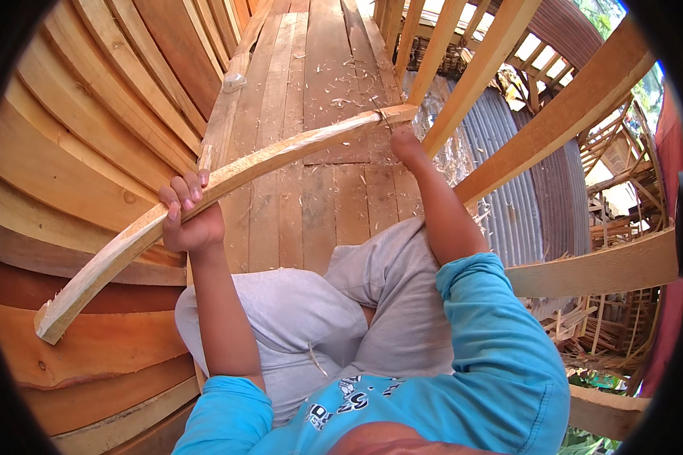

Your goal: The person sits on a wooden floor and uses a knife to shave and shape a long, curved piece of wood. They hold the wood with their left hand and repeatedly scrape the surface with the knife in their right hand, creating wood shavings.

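Curved wooden strip (228,182) is spanning my lap over the plank deck (311,212); I'm clamping it with my left hand (191,220), my right hand (407,145) gripping near its far end, keeping both grips firm and level.

Plank floor (319,197): long, weathered boards laid side by side, running away from the viewer, with narrow gaps between them. Wood shavings (341,91) lie scattered over the far boards (thickest toward the right edge), thinning to scattered flecks nearer in. One small pale block (234,82) rests on the left-hand board, close to the curved plank wall.
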Available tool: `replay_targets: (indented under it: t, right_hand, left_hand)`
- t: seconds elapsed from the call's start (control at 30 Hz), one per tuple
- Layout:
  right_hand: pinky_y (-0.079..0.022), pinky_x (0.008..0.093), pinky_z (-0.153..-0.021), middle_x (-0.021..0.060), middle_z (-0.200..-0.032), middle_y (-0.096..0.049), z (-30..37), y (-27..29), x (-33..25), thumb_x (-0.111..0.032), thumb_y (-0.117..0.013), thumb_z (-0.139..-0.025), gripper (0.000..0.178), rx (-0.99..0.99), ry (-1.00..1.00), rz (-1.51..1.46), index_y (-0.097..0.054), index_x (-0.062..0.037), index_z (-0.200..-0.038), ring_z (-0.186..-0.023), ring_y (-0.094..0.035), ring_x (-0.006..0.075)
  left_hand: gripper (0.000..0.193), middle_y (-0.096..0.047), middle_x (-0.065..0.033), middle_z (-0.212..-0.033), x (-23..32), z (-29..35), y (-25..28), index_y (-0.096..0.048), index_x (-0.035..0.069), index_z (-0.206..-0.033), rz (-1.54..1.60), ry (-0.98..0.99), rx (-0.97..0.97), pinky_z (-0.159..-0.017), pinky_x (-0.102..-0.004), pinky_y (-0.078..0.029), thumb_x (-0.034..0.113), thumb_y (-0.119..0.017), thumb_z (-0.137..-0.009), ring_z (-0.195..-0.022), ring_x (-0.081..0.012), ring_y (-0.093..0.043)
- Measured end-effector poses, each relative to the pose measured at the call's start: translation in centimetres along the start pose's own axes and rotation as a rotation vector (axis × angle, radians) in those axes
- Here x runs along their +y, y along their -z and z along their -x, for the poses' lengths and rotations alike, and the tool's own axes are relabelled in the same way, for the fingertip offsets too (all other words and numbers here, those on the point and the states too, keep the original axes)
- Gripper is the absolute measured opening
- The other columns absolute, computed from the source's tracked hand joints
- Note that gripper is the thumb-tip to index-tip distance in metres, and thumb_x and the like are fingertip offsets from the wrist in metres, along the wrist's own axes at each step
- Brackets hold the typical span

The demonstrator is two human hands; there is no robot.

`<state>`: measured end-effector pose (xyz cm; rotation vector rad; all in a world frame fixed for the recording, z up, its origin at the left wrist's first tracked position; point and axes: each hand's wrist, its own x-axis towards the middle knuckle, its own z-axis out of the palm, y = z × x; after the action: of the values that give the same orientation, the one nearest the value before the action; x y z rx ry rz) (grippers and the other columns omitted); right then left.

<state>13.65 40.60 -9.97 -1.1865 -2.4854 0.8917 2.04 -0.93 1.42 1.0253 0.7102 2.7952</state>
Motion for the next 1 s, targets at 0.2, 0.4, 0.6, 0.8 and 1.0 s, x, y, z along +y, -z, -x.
replay_targets:
  t: [0.2,0.4,0.6,0.8,1.0]
  right_hand:
    - [-0.045,0.0519,-0.096,0.0346,-0.102,-0.064,6.9,-2.7,-10.2,-0.04,-0.031,-0.096,0.06,-0.037,0.108,-0.025,-0.069,0.0065,-0.094,-0.102,-0.06,0.0513]
    - [-0.05,0.0547,-0.084,0.0291,-0.085,-0.068,5.0,-2.0,-7.6,-0.036,-0.032,-0.095,0.058,0.168,0.147,0.073,-0.07,0.0037,-0.078,-0.085,-0.065,0.0491]
    - [-0.05,0.0554,-0.085,0.0295,-0.09,-0.067,4.6,-3.2,-7.1,-0.036,-0.034,-0.095,0.054,0.193,0.144,0.118,-0.07,0.0031,-0.087,-0.089,-0.065,0.0481]
    - [-0.047,0.0535,-0.092,0.0328,-0.097,-0.066,5.7,-3.3,-7.0,-0.038,-0.033,-0.096,0.057,0.203,0.094,0.023,-0.07,0.0047,-0.094,-0.098,-0.063,0.0499]
    - [-0.046,0.0516,-0.097,0.0343,-0.101,-0.065,10.3,-4.0,-12.4,-0.038,-0.03,-0.097,0.06,0.061,0.117,-0.063,-0.069,0.0077,-0.097,-0.103,-0.062,0.0494]
  left_hand:
    - [0.022,-0.045,0.0056,-0.068,0.2,0.2,0.4,-0.044,0.02,-0.073,-0.014,-0.01,-0.001,-0.087,-0.034,-0.035,0.024,-0.066,-0.077,-0.074,-0.0114,-0.045]
    - [0.019,-0.045,0.0052,-0.068,0.3,0.5,0.0,-0.047,0.02,-0.073,-0.017,0.004,0.038,-0.088,-0.0348,-0.036,0.023,-0.065,-0.077,-0.075,-0.012,-0.045]
    - [0.016,-0.046,0.0036,-0.07,0.6,0.6,0.6,-0.049,0.019,-0.073,0.011,0.012,0.042,-0.091,-0.0365,-0.036,0.021,-0.064,-0.078,-0.078,-0.0139,-0.047]
    - [0.014,-0.047,0.0004,-0.072,-0.2,0.1,0.9,-0.051,0.016,-0.076,0.038,0.0,0.019,-0.09,-0.0392,-0.035,0.022,-0.063,-0.079,-0.079,-0.0165,-0.048]
    - [0.016,-0.047,-0.0006,-0.072,0.0,0.3,1.7,-0.051,0.015,-0.079,0.043,-0.032,0.041,-0.089,-0.0396,-0.036,0.022,-0.065,-0.08,-0.078,-0.017,-0.046]
